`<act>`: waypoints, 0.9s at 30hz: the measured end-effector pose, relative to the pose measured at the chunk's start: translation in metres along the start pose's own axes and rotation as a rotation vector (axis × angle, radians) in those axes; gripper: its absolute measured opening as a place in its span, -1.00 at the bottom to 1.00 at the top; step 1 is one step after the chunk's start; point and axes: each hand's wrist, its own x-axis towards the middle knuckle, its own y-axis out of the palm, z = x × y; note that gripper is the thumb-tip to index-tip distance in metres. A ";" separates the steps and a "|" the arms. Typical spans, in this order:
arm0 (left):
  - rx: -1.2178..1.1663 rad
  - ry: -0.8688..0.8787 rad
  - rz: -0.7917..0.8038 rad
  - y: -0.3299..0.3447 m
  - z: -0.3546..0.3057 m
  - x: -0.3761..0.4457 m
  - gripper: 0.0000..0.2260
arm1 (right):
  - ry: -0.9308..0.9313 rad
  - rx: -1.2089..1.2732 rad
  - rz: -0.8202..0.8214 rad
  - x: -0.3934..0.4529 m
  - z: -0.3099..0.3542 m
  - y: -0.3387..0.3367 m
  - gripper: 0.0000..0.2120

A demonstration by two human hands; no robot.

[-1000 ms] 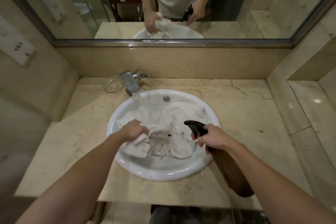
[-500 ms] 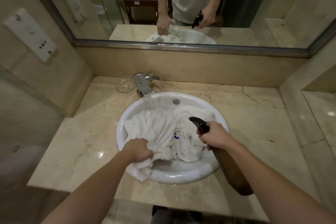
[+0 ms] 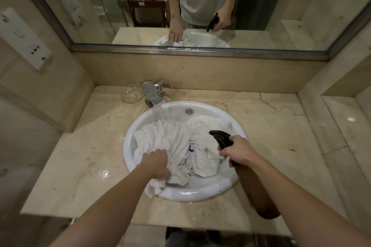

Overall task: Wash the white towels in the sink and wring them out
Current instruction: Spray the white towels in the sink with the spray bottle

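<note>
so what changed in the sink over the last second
The left hand dragged its bunch of the white towels toward the sink's near rim, so a corner now hangs over the edge, and the cloth behind it has spread out across the left of the basin. The right hand still grips the dark spray bottle, nozzle aimed at the towels. The faucet and glass dish look unmoved.

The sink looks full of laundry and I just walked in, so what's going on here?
A person is washing white towels in the round sink. The left hand grips a bunched towel at the basin's near rim, while the right hand holds a dark spray bottle with its nozzle over the towels. Water runs from the faucet into the basin. No wringing shows yet.
</note>
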 end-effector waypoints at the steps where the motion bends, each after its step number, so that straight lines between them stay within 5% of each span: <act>1: -0.005 0.004 0.003 -0.002 -0.001 0.001 -0.43 | 0.008 -0.030 -0.023 -0.001 0.002 0.001 -0.86; 9: -0.048 0.027 0.048 -0.015 -0.008 0.009 -0.38 | 0.069 0.021 0.132 -0.004 -0.007 0.001 -0.73; 13: -0.087 0.026 0.029 -0.009 -0.014 0.014 -0.13 | 0.053 0.052 0.150 -0.013 -0.004 0.003 -0.46; 16: -0.069 0.113 -0.198 -0.011 -0.030 0.023 -0.16 | 0.043 -0.010 0.106 -0.016 -0.003 0.011 -0.70; 19: 0.009 0.150 -0.177 -0.020 -0.047 0.036 -0.25 | 0.039 -0.094 0.015 -0.011 -0.008 0.013 -0.91; 27: 0.435 0.210 -0.211 0.006 -0.055 0.085 0.03 | 0.037 0.011 0.043 0.011 -0.026 0.007 -0.82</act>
